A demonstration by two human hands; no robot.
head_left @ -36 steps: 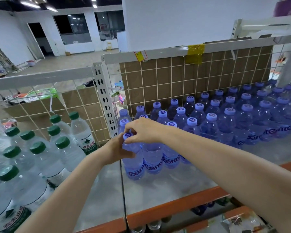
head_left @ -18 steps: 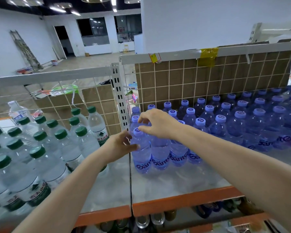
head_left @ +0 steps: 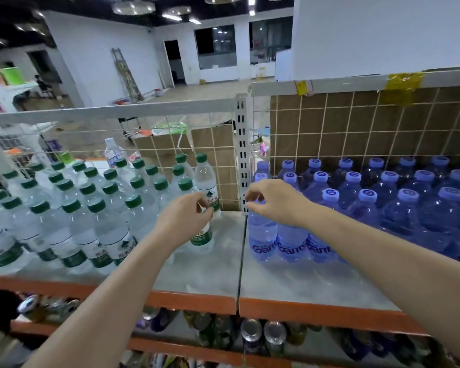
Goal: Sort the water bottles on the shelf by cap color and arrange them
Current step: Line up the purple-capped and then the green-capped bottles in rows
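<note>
Both hands have left the purple-capped clear plastic bottle at the shelf's middle seam, fingers loosely curled, gripping nothing; full bottles feel heavy (hold the neck).

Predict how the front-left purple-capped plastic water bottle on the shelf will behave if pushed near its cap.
The tall, narrow purple-capped plastic water bottle would probably tip rather than slide when pushed that high. It looks full, so likely heavy for its size, which may steady it somewhat. Its thin clear wall would probably dent under a squeeze. The grey shelf board looks smooth, so a low push might slide it.
</note>
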